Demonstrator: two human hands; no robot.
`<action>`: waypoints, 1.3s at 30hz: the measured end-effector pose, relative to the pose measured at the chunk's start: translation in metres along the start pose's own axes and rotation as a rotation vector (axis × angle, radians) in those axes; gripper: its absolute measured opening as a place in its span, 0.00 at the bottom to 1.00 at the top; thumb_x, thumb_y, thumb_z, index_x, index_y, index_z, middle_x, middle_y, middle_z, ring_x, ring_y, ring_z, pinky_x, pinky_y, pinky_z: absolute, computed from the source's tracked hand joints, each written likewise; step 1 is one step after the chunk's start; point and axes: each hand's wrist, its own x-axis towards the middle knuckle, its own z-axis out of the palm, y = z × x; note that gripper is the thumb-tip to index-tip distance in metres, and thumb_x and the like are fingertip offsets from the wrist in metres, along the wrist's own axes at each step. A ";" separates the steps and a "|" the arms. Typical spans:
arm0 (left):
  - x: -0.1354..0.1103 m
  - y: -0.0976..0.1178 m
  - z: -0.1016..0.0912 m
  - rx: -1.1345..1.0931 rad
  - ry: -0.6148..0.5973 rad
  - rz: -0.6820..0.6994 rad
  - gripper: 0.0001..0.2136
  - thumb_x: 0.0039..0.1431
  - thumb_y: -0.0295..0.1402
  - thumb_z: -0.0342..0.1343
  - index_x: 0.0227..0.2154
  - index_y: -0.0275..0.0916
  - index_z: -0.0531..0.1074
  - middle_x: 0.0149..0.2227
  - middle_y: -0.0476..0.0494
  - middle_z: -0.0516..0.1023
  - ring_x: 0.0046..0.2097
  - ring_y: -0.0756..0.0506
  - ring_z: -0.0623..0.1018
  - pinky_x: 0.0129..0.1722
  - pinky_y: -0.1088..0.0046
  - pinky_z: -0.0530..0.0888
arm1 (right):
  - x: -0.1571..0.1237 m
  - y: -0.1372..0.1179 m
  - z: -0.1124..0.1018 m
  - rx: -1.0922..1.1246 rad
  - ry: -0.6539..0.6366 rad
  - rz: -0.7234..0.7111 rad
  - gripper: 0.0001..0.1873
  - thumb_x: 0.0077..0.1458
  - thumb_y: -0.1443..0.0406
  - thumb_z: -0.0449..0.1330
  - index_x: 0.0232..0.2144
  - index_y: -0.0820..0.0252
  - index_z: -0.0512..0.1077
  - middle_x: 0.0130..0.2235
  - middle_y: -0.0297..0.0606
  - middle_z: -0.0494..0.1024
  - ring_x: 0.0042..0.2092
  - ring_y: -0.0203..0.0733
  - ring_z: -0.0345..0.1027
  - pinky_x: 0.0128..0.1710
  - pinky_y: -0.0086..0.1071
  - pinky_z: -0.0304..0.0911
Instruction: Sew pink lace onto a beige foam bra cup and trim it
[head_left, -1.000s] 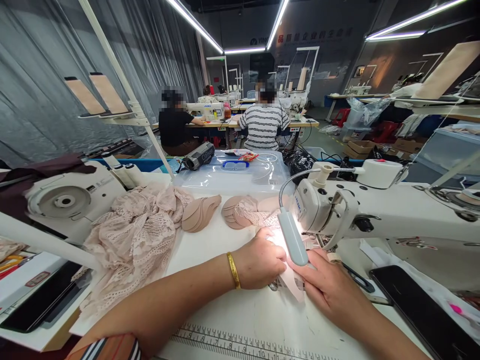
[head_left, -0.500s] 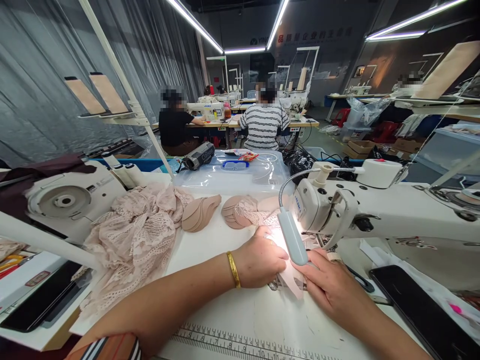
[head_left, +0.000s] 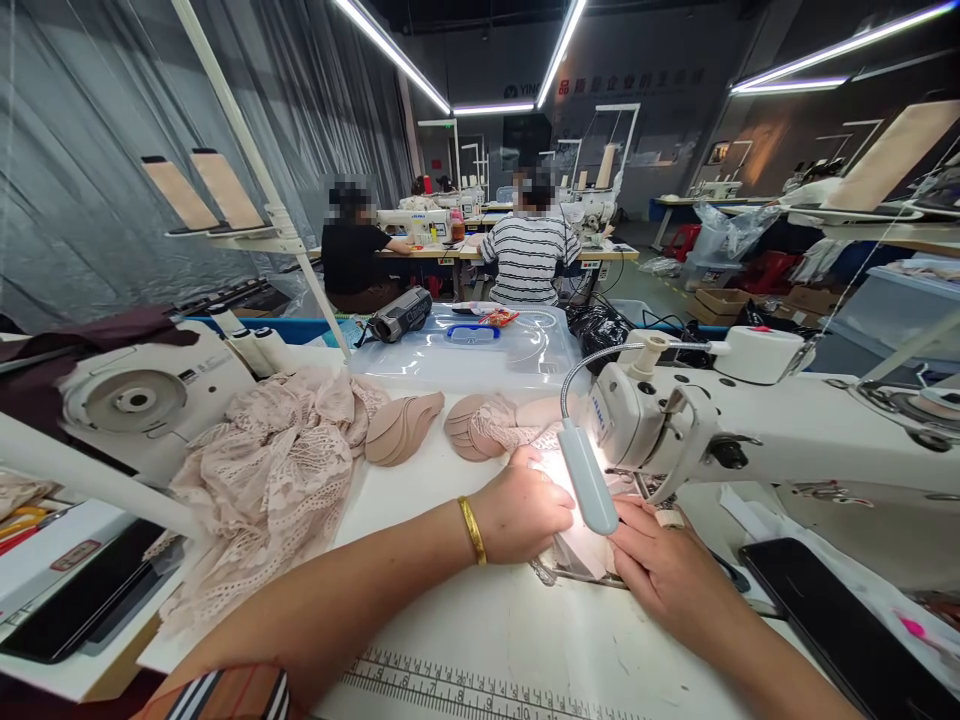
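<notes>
Under the head of a white sewing machine (head_left: pixel 757 430), a piece of pale pink fabric (head_left: pixel 589 555) lies in bright light. My left hand (head_left: pixel 521 510), a gold bangle at its wrist, is closed on the fabric's left side; its fingertips are partly hidden. On the other side my right hand (head_left: pixel 664 555) rests with outstretched fingers on the fabric's right edge. A grey lamp (head_left: pixel 587 482) on a bent metal neck hangs between the hands and hides the needle area. Behind my left hand sit stacked beige cup-shaped pieces (head_left: pixel 469 428) with lace (head_left: pixel 510 425) over them.
A heap of pink lace (head_left: pixel 277 470) covers the table's left side, beside another beige stack (head_left: pixel 405 428). A clear plastic box (head_left: pixel 420 350) stands behind. At right lies a black phone (head_left: pixel 840 620); a printed ruler (head_left: pixel 480 690) runs along the front. Two people sit further off.
The pink fabric has shifted away from me, under the lamp, and less of its strip hangs toward the front. My left hand has moved slightly back with it; the right hand has hardly moved.
</notes>
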 end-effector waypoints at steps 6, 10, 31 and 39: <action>0.001 -0.003 0.003 0.025 0.019 0.000 0.05 0.59 0.25 0.54 0.28 0.37 0.71 0.32 0.45 0.73 0.38 0.44 0.71 0.51 0.56 0.59 | -0.001 0.011 0.003 -0.051 -0.001 0.012 0.23 0.64 0.67 0.50 0.55 0.43 0.74 0.48 0.37 0.83 0.44 0.51 0.73 0.44 0.44 0.69; 0.002 -0.003 0.006 0.035 0.031 -0.011 0.06 0.62 0.27 0.53 0.30 0.38 0.73 0.32 0.44 0.74 0.39 0.44 0.71 0.52 0.56 0.60 | -0.004 0.011 0.011 -0.051 0.019 0.056 0.22 0.65 0.66 0.48 0.54 0.43 0.74 0.51 0.37 0.82 0.45 0.51 0.73 0.46 0.48 0.69; 0.001 0.004 0.003 0.054 0.024 -0.031 0.08 0.63 0.27 0.54 0.40 0.41 0.77 0.40 0.41 0.79 0.45 0.41 0.74 0.55 0.52 0.61 | 0.000 0.009 0.000 0.014 0.101 0.120 0.14 0.68 0.64 0.49 0.52 0.53 0.68 0.51 0.43 0.81 0.51 0.53 0.75 0.53 0.52 0.69; 0.001 0.005 0.002 0.032 0.027 -0.048 0.10 0.64 0.29 0.53 0.44 0.40 0.77 0.44 0.38 0.79 0.49 0.39 0.74 0.57 0.53 0.59 | -0.001 0.007 0.000 0.046 0.128 0.131 0.15 0.69 0.63 0.48 0.53 0.53 0.69 0.50 0.43 0.80 0.49 0.53 0.73 0.49 0.49 0.69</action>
